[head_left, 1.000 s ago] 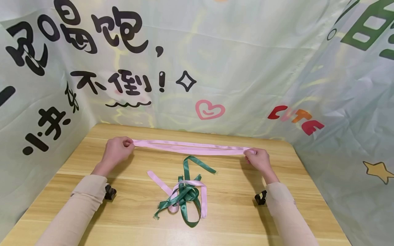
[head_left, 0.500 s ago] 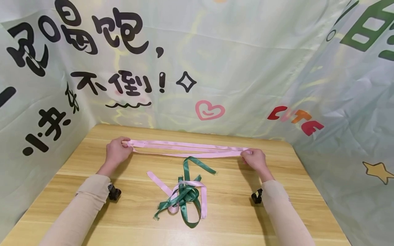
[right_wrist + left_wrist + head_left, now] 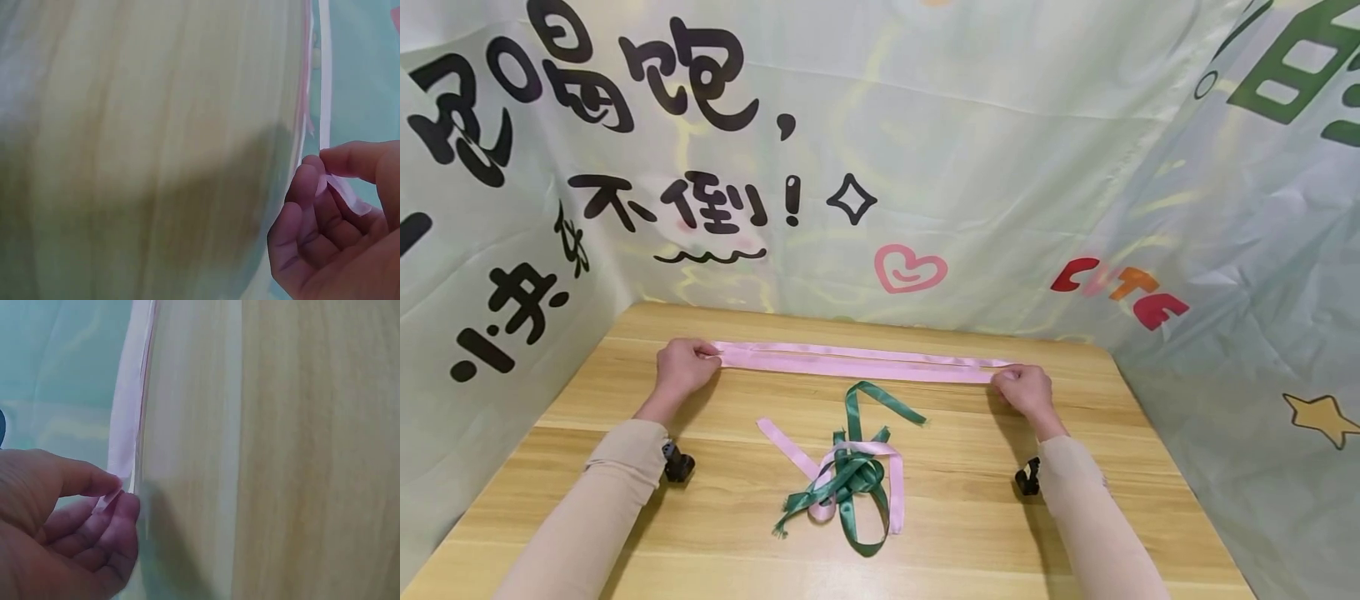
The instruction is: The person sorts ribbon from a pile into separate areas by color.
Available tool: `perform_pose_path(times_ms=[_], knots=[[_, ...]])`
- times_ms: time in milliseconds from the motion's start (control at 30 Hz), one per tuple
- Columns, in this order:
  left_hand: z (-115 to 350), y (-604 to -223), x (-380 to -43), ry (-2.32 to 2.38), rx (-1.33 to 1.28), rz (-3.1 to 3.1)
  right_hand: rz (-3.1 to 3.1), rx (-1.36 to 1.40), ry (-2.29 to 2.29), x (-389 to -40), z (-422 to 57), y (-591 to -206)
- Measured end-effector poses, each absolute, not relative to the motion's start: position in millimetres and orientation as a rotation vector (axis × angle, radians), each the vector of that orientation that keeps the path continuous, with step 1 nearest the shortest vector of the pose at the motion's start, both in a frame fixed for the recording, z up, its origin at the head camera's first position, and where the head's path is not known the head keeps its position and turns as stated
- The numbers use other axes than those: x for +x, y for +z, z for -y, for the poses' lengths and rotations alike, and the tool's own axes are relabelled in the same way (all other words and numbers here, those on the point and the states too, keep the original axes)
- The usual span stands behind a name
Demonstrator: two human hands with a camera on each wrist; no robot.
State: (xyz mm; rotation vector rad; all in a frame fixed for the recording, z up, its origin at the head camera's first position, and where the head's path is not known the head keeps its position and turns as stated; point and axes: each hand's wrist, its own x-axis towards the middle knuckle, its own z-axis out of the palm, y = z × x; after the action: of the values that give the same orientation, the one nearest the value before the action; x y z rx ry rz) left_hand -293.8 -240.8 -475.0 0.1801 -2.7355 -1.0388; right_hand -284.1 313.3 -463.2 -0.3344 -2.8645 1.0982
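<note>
A pink ribbon (image 3: 850, 362) stretches in several long strands between the two hands, over the far part of the table. The left hand (image 3: 687, 367) pinches its left end between thumb and fingers; in the left wrist view a short piece of the ribbon (image 3: 125, 419) shows at the fingertips. At the other end the right hand (image 3: 1026, 390) pinches the ribbon too, and a loose tail (image 3: 353, 199) pokes out over the palm in the right wrist view. Nearer the person lies a tangled heap of green ribbon (image 3: 867, 477), with another pink ribbon (image 3: 897, 492) looped through it.
The wooden table (image 3: 737, 550) carries the heap near its middle. Printed fabric walls (image 3: 1000, 167) rise along the back and both sides. A small black device (image 3: 677, 463) sits at the left wrist, and another black device (image 3: 1028, 477) at the right wrist.
The strands first spread apart, with a lower one sagging away, then drew together again into a tauter band. Both hands shifted only slightly and kept their pinch. The heap stayed put.
</note>
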Motion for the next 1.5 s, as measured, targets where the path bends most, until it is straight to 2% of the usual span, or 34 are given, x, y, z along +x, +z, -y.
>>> perform_pose_path(times_ms=[267,1000,1300,1500], knots=[[241.0,-472.8,-296.5,-1.028,0.236,2.888,2.891,-0.328,1.072,-285.3,-310.3,-464.8],[234.7,-471.5,-297.4,-0.989,0.258,2.848,2.944,-0.499,0.997,-287.7,-308.2,-464.1],[231.6,-440.1,-286.5,-0.876,0.233,2.862,2.894,-0.343,1.061,-273.7,-302.4,-439.3],[207.4,-423.1,-269.4,-0.842,0.13,2.856,2.931,-0.074,1.071,-262.7,-275.3,-431.1]])
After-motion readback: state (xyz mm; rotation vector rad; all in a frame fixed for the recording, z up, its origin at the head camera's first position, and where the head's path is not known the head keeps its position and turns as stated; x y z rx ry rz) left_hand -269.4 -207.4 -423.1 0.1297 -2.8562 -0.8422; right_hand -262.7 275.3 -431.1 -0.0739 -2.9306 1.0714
